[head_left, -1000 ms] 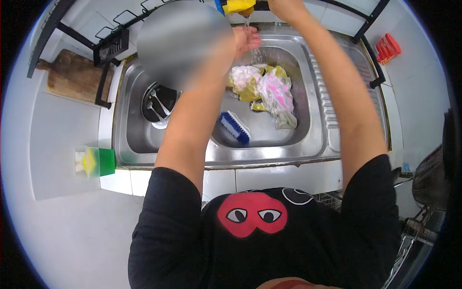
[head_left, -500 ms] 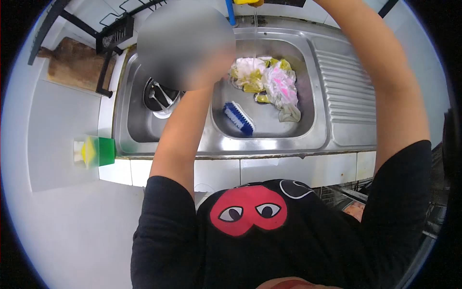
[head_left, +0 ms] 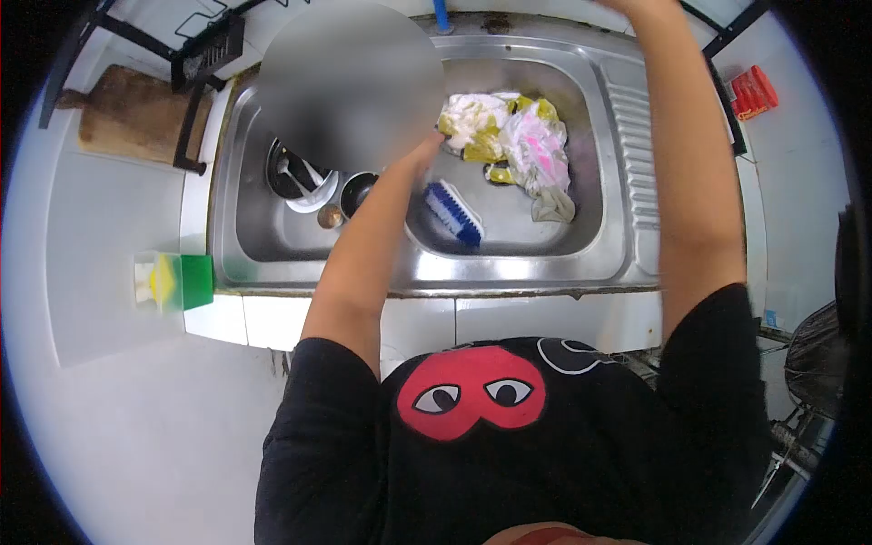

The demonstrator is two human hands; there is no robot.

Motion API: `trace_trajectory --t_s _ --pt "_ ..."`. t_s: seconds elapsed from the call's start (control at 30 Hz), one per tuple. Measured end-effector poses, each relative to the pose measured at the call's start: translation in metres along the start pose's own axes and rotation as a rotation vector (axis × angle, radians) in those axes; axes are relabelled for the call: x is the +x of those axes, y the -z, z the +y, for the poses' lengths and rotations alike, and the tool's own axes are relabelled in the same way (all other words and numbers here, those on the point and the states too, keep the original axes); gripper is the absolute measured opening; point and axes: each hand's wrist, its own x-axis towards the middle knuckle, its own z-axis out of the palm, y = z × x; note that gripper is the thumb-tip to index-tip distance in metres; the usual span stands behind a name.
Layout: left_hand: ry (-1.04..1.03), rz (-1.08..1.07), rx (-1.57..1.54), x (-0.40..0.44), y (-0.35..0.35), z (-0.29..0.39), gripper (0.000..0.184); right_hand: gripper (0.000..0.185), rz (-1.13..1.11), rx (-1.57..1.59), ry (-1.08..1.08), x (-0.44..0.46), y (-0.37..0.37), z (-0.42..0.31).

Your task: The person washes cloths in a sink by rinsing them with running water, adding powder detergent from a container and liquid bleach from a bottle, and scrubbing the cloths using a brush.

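My left hand [head_left: 427, 150] reaches over the divider between the two basins. A grey blurred disc covers its fingers, so what it holds, if anything, is hidden. Only the base of my right hand [head_left: 629, 5] shows at the top edge; its fingers are cut off. In the right basin lies a crumpled, soapy-looking cloth [head_left: 536, 150] in white, yellow-green and pink, near my left hand. A blue and white scrub brush [head_left: 454, 214] rests below it on the basin floor.
The left basin holds a dark pot [head_left: 358, 193], a white bowl [head_left: 313, 198] and cutlery. A ribbed drainboard [head_left: 631, 154] adjoins the sink. A wooden board [head_left: 136, 118] leans at left, above a green container [head_left: 197, 280]. A red packet [head_left: 752, 93] is at right.
The water stream and the yellow object at the top are no longer in view. My right arm has swung left and upward in the picture; my left hand has shifted slightly. Cloth and brush stay put.
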Motion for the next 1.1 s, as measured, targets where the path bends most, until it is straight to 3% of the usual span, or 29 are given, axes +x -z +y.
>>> trace_trajectory --t_s 0.07,0.1,0.13,0.17,0.2,0.23,0.3,0.37,0.43,0.53,0.6,0.67,0.7,0.8,1.1 --pt "-0.08 0.002 0.059 0.028 -0.001 -0.019 0.014 0.02 -0.147 0.058 -0.228 -0.034 -0.032 -0.007" --pt "-0.108 0.013 0.087 0.038 -0.002 -0.026 0.015 0.02 -0.013 0.278 -0.131 -0.065 -0.06 -0.03" --pt "-0.093 0.047 0.113 0.048 -0.005 -0.037 0.018 0.026 -0.293 0.419 -0.069 -0.074 -0.126 -0.024" --pt "-0.077 0.081 0.139 0.058 -0.008 -0.049 0.021 0.038 -0.66 0.39 -0.138 -0.086 -0.153 -0.052" --pt "-0.027 0.14 0.161 0.074 -0.014 -0.059 0.026 0.055 -0.865 0.441 -0.129 -0.105 -0.196 -0.065" --pt "0.017 0.195 0.184 0.086 -0.019 -0.061 0.032 0.069 -0.812 0.467 -0.114 -0.133 -0.239 -0.075" --pt "-0.099 -0.061 0.611 0.095 -0.01 -0.061 0.033 0.077 -1.033 0.532 -0.128 -0.159 -0.275 -0.104" --pt "-0.014 -0.067 0.537 0.091 -0.014 -0.053 0.035 0.073 -0.86 0.451 0.047 -0.187 -0.316 -0.131" --pt "0.264 0.169 -0.05 0.083 -0.028 -0.037 0.037 0.065 -0.687 0.536 0.126 -0.204 -0.325 -0.144" --pt "0.299 0.219 -0.134 0.087 -0.035 -0.028 0.038 0.059 -0.844 0.647 0.166 -0.206 -0.311 -0.121" --pt "0.308 0.294 -0.137 0.091 -0.042 -0.027 0.039 0.055 -0.772 0.45 0.09 -0.201 -0.298 -0.094" --pt "0.276 0.274 0.05 0.107 -0.043 -0.04 0.034 0.049 -0.556 0.294 -0.11 -0.194 -0.277 -0.063" --pt "0.262 0.265 0.144 0.112 -0.045 -0.043 0.032 0.047 -0.575 0.266 -0.252 -0.185 -0.26 -0.05" --pt "-0.126 0.437 0.345 0.115 -0.057 -0.041 0.026 0.045 -0.62 0.316 -0.489 -0.186 -0.273 -0.016" --pt "-0.534 0.379 -0.035 0.042 -0.059 0.115 0.021 0.032 -0.377 0.536 -0.73 -0.19 -0.28 -0.006"
